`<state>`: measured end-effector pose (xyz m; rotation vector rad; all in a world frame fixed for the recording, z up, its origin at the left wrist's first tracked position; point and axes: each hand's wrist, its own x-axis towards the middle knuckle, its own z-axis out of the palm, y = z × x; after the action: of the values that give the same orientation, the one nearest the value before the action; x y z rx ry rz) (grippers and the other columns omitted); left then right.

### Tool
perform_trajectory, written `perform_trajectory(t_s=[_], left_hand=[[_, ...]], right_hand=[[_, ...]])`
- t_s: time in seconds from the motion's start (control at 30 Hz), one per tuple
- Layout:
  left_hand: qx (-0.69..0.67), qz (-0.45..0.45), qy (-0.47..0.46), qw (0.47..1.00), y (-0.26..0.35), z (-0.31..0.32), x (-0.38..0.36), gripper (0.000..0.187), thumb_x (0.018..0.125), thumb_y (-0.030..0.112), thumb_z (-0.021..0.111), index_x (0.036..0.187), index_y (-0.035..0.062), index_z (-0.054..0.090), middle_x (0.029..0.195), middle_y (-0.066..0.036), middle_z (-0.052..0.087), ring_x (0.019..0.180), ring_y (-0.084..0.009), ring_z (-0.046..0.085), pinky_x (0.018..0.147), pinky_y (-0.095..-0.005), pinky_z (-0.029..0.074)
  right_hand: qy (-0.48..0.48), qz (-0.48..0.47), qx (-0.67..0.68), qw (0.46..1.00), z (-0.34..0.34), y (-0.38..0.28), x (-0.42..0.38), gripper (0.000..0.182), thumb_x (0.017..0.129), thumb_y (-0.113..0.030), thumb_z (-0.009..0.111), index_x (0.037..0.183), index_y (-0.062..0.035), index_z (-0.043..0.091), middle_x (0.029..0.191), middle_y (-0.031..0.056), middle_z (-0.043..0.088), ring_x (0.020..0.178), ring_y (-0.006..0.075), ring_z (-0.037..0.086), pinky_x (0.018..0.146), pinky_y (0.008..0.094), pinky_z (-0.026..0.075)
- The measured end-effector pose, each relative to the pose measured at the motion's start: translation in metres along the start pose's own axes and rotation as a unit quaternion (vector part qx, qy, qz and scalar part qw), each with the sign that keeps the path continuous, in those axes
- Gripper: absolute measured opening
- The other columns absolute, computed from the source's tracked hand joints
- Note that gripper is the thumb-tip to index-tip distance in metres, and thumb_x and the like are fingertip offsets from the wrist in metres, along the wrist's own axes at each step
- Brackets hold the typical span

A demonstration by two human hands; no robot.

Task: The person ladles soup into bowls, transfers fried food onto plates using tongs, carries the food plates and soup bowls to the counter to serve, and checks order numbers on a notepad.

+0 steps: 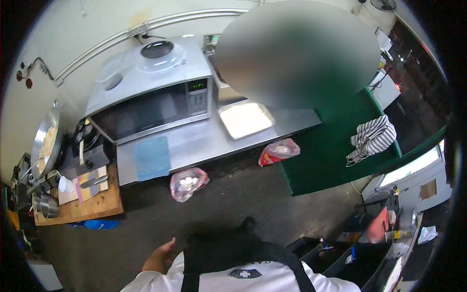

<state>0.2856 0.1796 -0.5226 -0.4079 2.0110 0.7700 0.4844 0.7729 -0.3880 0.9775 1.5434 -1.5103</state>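
Note:
My left hand (164,252) hangs low beside my body at the bottom of the head view, over the dark floor. Its thumb is stretched out, its other fingers are mostly hidden, and nothing shows in it. My right hand is out of view. In front of me, below the steel counter (194,141), sits an open plastic bag (181,195) with several white round pieces inside. A second red and clear bag (291,150) stands further right. On the counter lies a shallow tray (224,121) with a flat white filling, beside a folded blue cloth (152,158).
A microwave (141,114) with glass lids on top fills the counter's left. Further left, a wooden board (104,207) bears a knife (95,181) and white cup (65,184), near a large metal pan (47,143). A striped cloth (372,138) lies on a green surface (321,165). A blurred area covers the top.

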Motion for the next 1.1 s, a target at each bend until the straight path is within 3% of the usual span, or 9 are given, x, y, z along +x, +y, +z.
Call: perform_trajectory(t_s=[0.23, 0.33, 0.4, 0.5, 0.53, 0.63, 0.83, 1.0, 1.1], left_hand=[[0.211, 0.153, -0.092, 0.961, 0.127, 0.060, 0.015, 0.057, 0.082, 0.013, 0.063, 0.136, 0.0067, 0.047, 0.124, -0.018, 0.059, 0.114, -0.0266, 0.057, 0.097, -0.0376, 0.045], [0.320, 0.206, -0.100, 0.920, 0.183, 0.018, 0.035, 0.059, 0.080, 0.011, 0.064, 0.136, 0.0063, 0.047, 0.123, -0.018, 0.060, 0.113, -0.0258, 0.059, 0.097, -0.0368, 0.045], [0.337, 0.153, -0.151, 0.917, 0.294, -0.018, -0.019, 0.052, 0.085, 0.019, 0.064, 0.135, 0.0092, 0.049, 0.124, -0.015, 0.060, 0.113, -0.0262, 0.058, 0.097, -0.0356, 0.045], [0.207, 0.376, -0.167, 0.888, 0.348, -0.023, 0.014, 0.048, 0.089, 0.020, 0.061, 0.134, 0.0101, 0.050, 0.123, -0.011, 0.060, 0.108, -0.0228, 0.059, 0.093, -0.0338, 0.046], [0.115, 0.238, -0.238, 0.935, 0.426, -0.034, -0.046, 0.045, 0.093, 0.024, 0.057, 0.135, 0.0104, 0.049, 0.126, -0.005, 0.057, 0.105, -0.0170, 0.057, 0.089, -0.0313, 0.047], [-0.098, 0.311, -0.301, 0.896, 0.509, -0.042, -0.035, 0.043, 0.099, 0.037, 0.046, 0.135, 0.0135, 0.048, 0.127, -0.004, 0.054, 0.109, -0.0166, 0.054, 0.091, -0.0360, 0.046], [-0.379, 0.354, -0.269, 0.811, 0.688, -0.019, -0.012, 0.064, 0.099, 0.055, 0.028, 0.139, 0.0066, 0.039, 0.131, -0.015, 0.053, 0.114, -0.0261, 0.055, 0.093, -0.0417, 0.047], [-0.503, 0.242, -0.346, 0.754, 0.800, -0.001, -0.006, 0.058, 0.094, 0.052, 0.048, 0.132, 0.0091, 0.040, 0.128, -0.013, 0.056, 0.111, -0.0271, 0.057, 0.087, -0.0404, 0.049], [-0.485, 0.290, -0.365, 0.740, 0.829, 0.009, 0.017, 0.046, 0.095, 0.037, 0.055, 0.128, 0.0099, 0.038, 0.123, -0.014, 0.059, 0.104, -0.0285, 0.062, 0.080, -0.0398, 0.052]], right_hand=[[-0.039, -0.026, 0.005, 0.999, -0.120, -0.091, 0.019, 0.027, 0.090, -0.027, 0.052, 0.103, -0.0066, 0.063, 0.090, 0.0089, 0.064, 0.072, 0.0208, 0.058, 0.067, 0.0351, 0.048], [0.069, -0.260, 0.060, 0.961, -0.168, -0.213, 0.061, 0.024, 0.092, -0.017, 0.046, 0.107, -0.0060, 0.061, 0.074, 0.0082, 0.063, 0.054, 0.0169, 0.058, 0.057, 0.0313, 0.050], [0.087, -0.340, 0.123, 0.928, -0.182, -0.326, 0.060, 0.023, 0.092, -0.014, 0.047, 0.112, -0.0049, 0.055, 0.074, 0.0023, 0.059, 0.058, 0.0125, 0.054, 0.058, 0.0288, 0.048], [0.205, -0.518, 0.010, 0.830, -0.211, -0.453, 0.113, 0.036, 0.084, 0.007, 0.048, 0.116, -0.0058, 0.056, 0.100, 0.0022, 0.059, 0.088, 0.0105, 0.055, 0.075, 0.0259, 0.047], [0.190, -0.523, 0.036, 0.830, -0.196, -0.497, 0.076, 0.035, 0.083, 0.007, 0.046, 0.114, -0.0051, 0.058, 0.099, 0.0019, 0.060, 0.086, 0.0110, 0.055, 0.076, 0.0252, 0.046], [0.281, -0.636, -0.043, 0.717, -0.193, -0.592, 0.063, 0.025, 0.081, -0.001, 0.053, 0.103, -0.0023, 0.063, 0.093, 0.0064, 0.063, 0.082, 0.0141, 0.059, 0.077, 0.0271, 0.047], [0.466, -0.571, -0.334, 0.587, -0.237, -0.719, 0.047, 0.029, 0.078, -0.015, 0.060, 0.105, -0.0083, 0.065, 0.108, 0.0174, 0.060, 0.106, 0.0348, 0.056, 0.091, 0.0440, 0.045], [0.495, -0.421, -0.464, 0.603, -0.295, -0.785, 0.105, 0.037, 0.078, -0.022, 0.061, 0.112, -0.0068, 0.064, 0.118, 0.0198, 0.058, 0.110, 0.0381, 0.055, 0.095, 0.0448, 0.046], [0.457, -0.338, -0.514, 0.642, -0.327, -0.827, 0.147, 0.045, 0.082, -0.035, 0.063, 0.112, -0.0015, 0.063, 0.115, 0.0229, 0.061, 0.106, 0.0373, 0.059, 0.092, 0.0440, 0.047]])
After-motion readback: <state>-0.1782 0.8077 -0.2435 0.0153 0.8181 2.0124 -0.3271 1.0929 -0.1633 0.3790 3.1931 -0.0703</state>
